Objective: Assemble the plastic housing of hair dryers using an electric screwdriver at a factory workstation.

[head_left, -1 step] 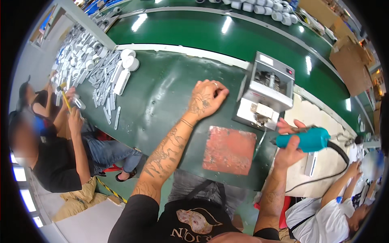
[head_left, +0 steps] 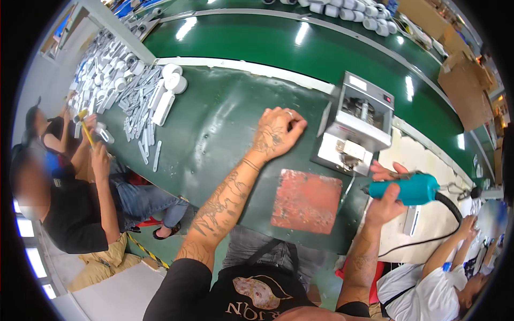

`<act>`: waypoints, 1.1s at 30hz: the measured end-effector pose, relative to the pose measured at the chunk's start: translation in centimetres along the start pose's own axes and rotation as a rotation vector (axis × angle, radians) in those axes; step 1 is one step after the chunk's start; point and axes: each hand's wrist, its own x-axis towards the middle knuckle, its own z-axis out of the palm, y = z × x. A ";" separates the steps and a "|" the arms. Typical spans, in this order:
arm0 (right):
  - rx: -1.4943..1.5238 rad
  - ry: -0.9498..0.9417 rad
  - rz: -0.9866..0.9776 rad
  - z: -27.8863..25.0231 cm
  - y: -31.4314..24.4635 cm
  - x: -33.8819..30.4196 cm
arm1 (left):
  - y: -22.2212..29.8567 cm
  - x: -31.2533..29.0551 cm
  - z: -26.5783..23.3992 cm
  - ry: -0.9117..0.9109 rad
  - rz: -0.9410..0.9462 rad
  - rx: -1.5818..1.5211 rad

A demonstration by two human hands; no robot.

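Note:
On the green tabletop (head_left: 225, 155) my left hand (head_left: 278, 131) rests with its fingers curled in and a ring on one finger. No object shows in it. My right hand (head_left: 388, 200) is wrapped round a teal corded electric screwdriver (head_left: 412, 188), its tip pointing left. Just beyond that tip stands a silver boxy screw feeder (head_left: 342, 152) with a see-through upper part. Between my forearms lies a worn reddish square pad (head_left: 307, 201), touched by neither hand.
Grey flat strips (head_left: 142, 109) and white cylindrical parts (head_left: 175, 83) are heaped at left. A green conveyor belt (head_left: 241, 40) runs behind the table. A person at left holds a yellow hammer (head_left: 85, 128); another in a white shirt (head_left: 415, 291) sits at right. A black cable (head_left: 452, 211) trails from the screwdriver.
The whole view has shifted slightly, so things appear a little further right and lower. Both hands keep the same pose, and the screwdriver stays in my right hand.

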 end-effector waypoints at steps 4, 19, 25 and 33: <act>-0.014 0.090 0.012 -0.3 0.7 -0.2 | 0.0 0.1 -0.3 0.001 0.002 -0.031; 0.018 0.030 0.009 -0.4 0.5 -0.8 | 0.4 -0.2 -0.8 0.006 -0.024 -0.040; -0.131 0.023 0.202 -1.0 0.5 -1.7 | 1.5 0.3 -0.2 -0.005 -0.053 -0.154; 0.035 -0.148 0.349 -2.2 -5.7 -2.6 | 7.2 0.3 -2.1 0.541 0.028 -0.526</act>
